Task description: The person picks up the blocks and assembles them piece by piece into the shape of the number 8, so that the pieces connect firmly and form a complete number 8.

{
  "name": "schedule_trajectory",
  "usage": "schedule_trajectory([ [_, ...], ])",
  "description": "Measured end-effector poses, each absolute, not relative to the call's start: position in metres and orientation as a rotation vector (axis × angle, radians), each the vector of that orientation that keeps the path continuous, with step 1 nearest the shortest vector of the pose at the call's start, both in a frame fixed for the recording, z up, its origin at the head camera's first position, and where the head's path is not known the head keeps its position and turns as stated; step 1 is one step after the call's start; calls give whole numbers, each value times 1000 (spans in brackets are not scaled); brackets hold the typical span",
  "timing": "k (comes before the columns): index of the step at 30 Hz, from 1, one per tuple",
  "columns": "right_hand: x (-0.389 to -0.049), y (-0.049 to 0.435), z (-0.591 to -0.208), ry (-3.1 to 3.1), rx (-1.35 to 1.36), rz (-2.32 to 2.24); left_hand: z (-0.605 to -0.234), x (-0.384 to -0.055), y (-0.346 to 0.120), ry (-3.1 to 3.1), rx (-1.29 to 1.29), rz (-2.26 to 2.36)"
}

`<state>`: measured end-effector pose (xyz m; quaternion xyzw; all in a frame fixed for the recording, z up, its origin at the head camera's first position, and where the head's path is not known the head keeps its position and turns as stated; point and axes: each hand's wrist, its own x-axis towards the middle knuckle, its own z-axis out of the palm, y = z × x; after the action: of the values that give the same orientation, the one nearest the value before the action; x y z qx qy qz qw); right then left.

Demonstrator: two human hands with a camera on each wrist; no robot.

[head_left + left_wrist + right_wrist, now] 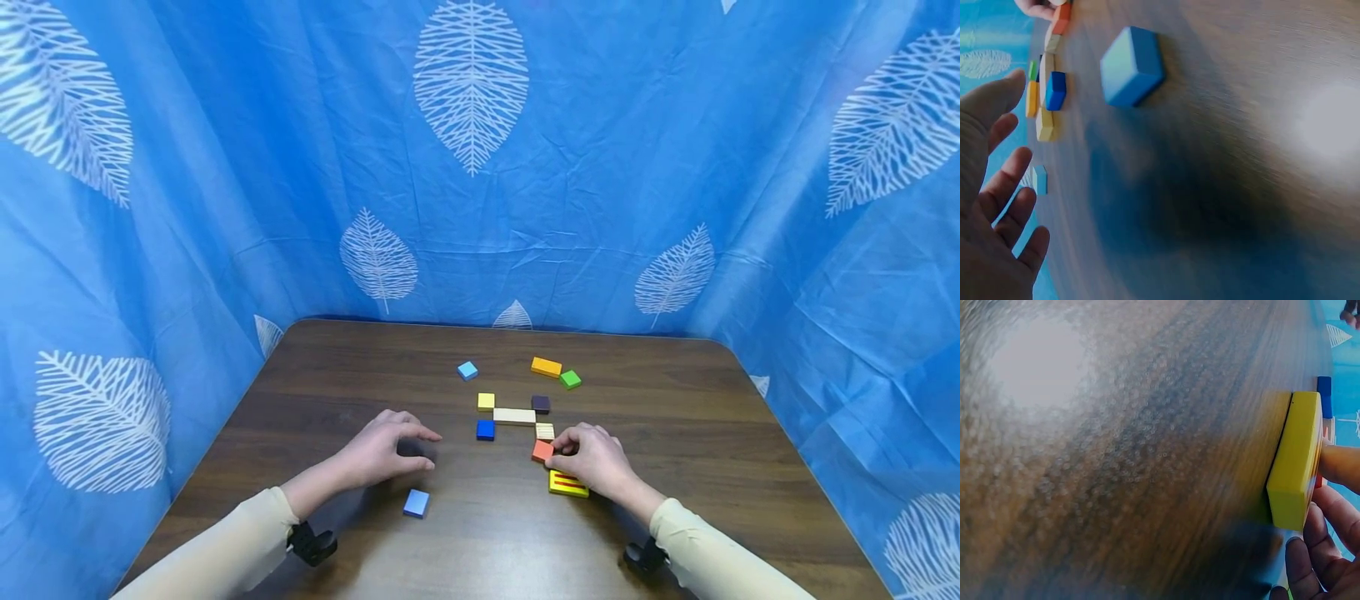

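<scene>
My right hand (596, 460) pinches a small orange-red block (542, 451) between thumb and forefinger, low over the table. That block sits just below a cream striped block (544, 431). Under the hand lies a yellow block with red stripes (567, 483), large in the right wrist view, where it hides most of the orange-red one. My left hand (384, 451) hovers with thumb and fingers spread and nothing between them. Below it on the table is a light blue block (416, 503), also seen in the left wrist view (1132, 67).
A long cream block (514, 417) lies mid-table, with a yellow block (486, 402), a blue block (485, 430) and a dark block (540, 404) at its ends. Farther back are a sky-blue block (467, 370), an orange block (546, 367) and a green block (570, 379). Blue curtains surround the wooden table (480, 542).
</scene>
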<state>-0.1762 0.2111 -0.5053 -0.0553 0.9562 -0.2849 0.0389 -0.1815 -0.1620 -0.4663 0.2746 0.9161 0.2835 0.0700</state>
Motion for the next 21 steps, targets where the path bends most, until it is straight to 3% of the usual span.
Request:
schedule_trajectory([
  [21, -176, 211, -507, 2933, -155, -874, -490, -157, -197, 2643, 1030, 797],
])
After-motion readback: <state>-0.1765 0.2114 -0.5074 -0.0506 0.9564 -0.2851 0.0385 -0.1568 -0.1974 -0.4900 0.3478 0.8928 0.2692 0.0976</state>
